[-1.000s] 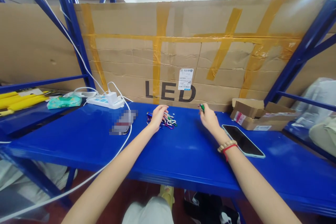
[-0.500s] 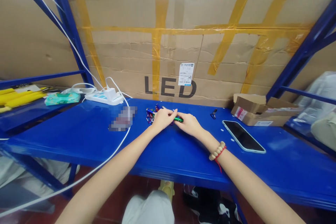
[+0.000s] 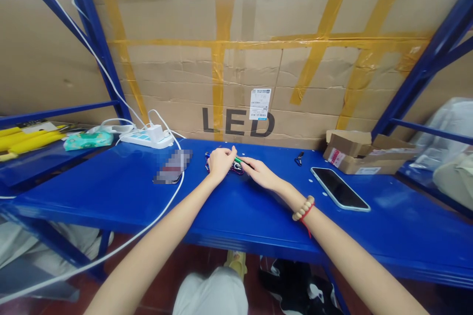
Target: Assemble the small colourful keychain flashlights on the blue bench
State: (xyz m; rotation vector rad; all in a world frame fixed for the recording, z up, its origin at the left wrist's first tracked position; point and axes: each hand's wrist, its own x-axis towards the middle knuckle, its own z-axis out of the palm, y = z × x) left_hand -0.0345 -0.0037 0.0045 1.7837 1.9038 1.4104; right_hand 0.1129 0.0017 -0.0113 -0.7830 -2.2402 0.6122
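Behind blue metal shelf [image 3: 258, 219]: taped cardboard panel [image 3: 177, 88] marked LED.
Open carton [image 3: 354, 164] at right rear, smartphone [image 3: 340, 188] near it. Left hand [image 3: 220, 163] curled over carabiner pile [image 3: 237, 170], grip unclear; right hand [image 3: 264, 175] narrow, fingertips pinching green clip [image 3: 238, 160] beside left fingers, just above pile. Black clip [image 3: 299, 159] lies apart, right.

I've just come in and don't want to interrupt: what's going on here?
A person has both bare hands together over a small pile of colourful pieces on the blue table. A slim green piece shows between the left hand and the right hand; which one grips it is hard to tell. A small black clip lies apart to the right, near a phone and an open cardboard box.
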